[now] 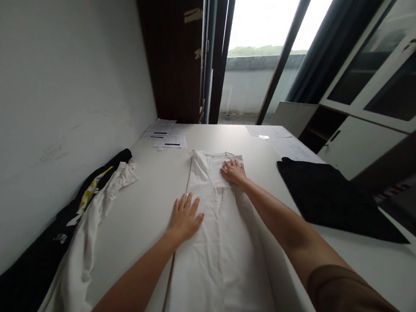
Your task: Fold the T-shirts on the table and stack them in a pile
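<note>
A pair of white trousers (235, 251) lies lengthwise on the white table, its waistband at the far end and its legs running down out of view toward me. My left hand (185, 218) rests on the left edge of the trousers, palm down with the fingers spread. Farther up, my right hand (233, 171) presses flat on the upper right part, just below the waistband, fingers extended. Neither hand grips the cloth. The lower ends of the legs are cut off by the bottom of the view.
Against the left wall lie crumpled white clothing (90, 236) and black clothing (37, 256). A folded black garment (329, 193) is on the table's right side. Paper sheets (169, 135) lie at the far left, more sheets (268, 133) at the far right. Cabinets (368, 135) stand beyond the table.
</note>
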A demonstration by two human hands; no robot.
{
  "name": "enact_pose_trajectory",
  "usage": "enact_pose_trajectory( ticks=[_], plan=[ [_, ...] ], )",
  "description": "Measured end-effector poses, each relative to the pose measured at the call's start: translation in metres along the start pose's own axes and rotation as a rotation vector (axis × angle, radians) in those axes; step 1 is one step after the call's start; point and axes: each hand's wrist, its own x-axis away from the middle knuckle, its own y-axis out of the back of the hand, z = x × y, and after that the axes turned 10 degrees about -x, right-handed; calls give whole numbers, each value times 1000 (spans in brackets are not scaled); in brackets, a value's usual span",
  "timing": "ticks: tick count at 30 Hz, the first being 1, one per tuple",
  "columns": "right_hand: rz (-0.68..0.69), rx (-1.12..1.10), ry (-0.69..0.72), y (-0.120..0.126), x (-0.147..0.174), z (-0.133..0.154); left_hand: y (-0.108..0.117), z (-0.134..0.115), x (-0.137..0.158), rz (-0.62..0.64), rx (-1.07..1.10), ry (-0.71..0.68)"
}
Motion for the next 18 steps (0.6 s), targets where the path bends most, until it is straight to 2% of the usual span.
enact_pose_trajectory(
  ticks=[5,8,11,18],
  plan=[
    [100,-125,536,-28,4,69,4,1,-1,14,18,18],
    [122,-200,710,-43,1,101,4,1,-1,2,8,79],
    [136,-166,716,-51,-15,114,4,0,-2,-5,3,121],
    [140,-55,542,-57,-65,108,0,0,-2,7,37,112]
  ],
)
